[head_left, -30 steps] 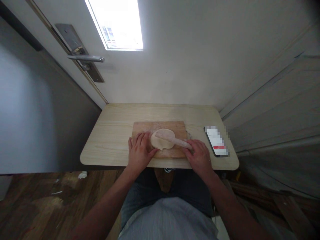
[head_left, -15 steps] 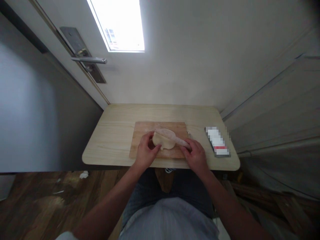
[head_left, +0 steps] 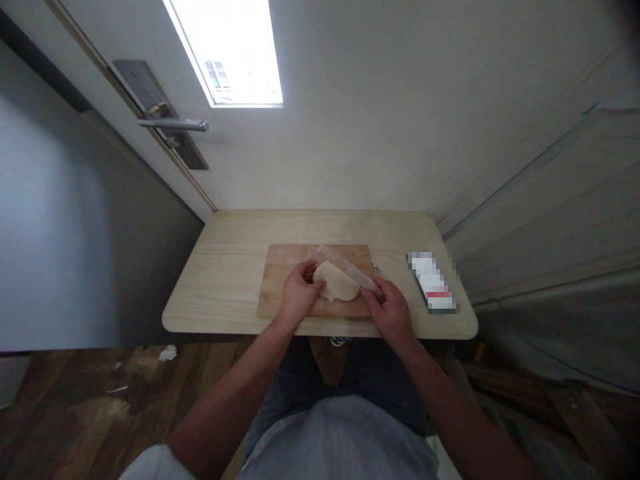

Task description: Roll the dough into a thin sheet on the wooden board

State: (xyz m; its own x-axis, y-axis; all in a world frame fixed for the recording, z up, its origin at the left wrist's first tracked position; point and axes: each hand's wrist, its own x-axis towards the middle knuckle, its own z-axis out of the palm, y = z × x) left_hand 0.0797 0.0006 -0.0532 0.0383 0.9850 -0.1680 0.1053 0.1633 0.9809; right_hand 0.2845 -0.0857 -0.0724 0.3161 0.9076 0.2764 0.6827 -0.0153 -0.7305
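Observation:
A thin, pale sheet of dough (head_left: 336,283) lies over the wooden cutting board (head_left: 277,273). My left hand (head_left: 301,291) pinches the dough's left edge between thumb and fingers. Behind the dough a flour-dusted rolling pin (head_left: 347,266) slants from upper left to lower right. My right hand (head_left: 391,308) is closed round the pin's lower right end, its thumb near the dough's right edge. The fingertips of both hands are partly hidden.
The board rests on a light wooden table (head_left: 215,280) with rounded corners. To the right lies a phone (head_left: 434,283) with a blurred screen. A metal ring handle (head_left: 377,270) sticks out from the board's right side. Beyond the table stands a door with a lever handle (head_left: 175,125).
The rolling pin, before lying across the dough, is now behind the dough's upper edge. The dough has shifted slightly right, and my left hand has moved right with it.

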